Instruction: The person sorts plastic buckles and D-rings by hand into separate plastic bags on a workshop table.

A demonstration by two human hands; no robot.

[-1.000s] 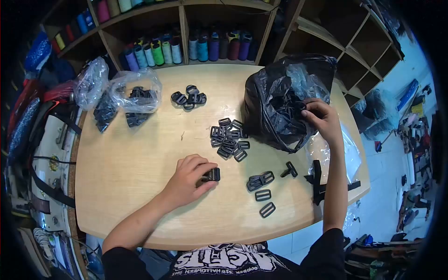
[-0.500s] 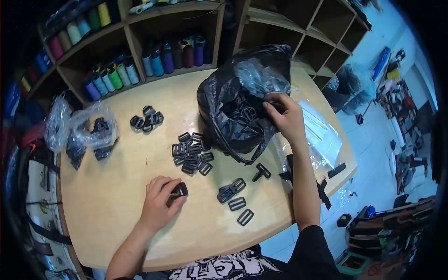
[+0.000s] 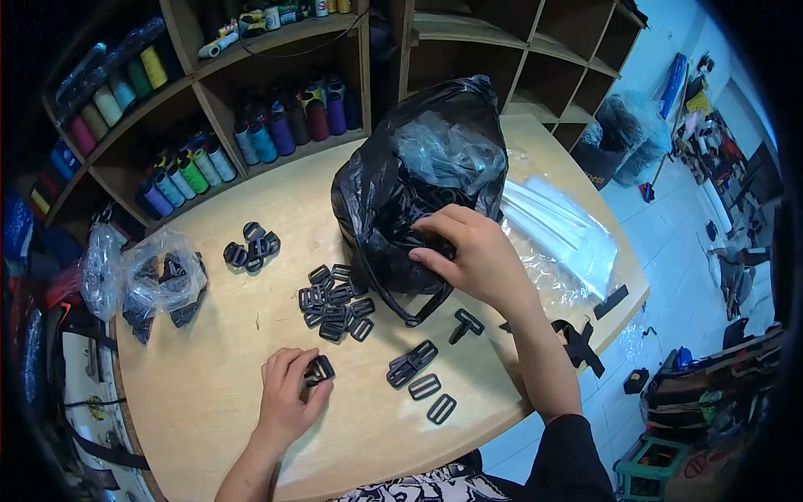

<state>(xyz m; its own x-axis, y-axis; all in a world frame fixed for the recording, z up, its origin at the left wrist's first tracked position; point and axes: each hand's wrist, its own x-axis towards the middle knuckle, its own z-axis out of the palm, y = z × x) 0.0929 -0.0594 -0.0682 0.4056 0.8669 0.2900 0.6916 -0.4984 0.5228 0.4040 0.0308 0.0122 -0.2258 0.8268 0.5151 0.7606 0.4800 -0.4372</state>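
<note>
Tbh with the left hand [image 3: 288,393] curled round a black buckle [image 3: 324,365] at 7 o'clock, the half-open, seemingly empty right hand [image 3: 475,253] should go gently at the black bag's [image 3: 358,197] mouth, 12 o'clock.

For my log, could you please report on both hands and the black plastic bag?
Left hand: holding black plastic buckle pieces. Right hand: fingers parted, at mouth of bag. Crumpled clear plastic bunched at far side, beyond fingers.

black bag [image 3: 360,192]: glossy crinkled plastic | buckles [image 3: 424,386]: matt plastic | tabletop [image 3: 209,368]: smooth pale wood
</note>
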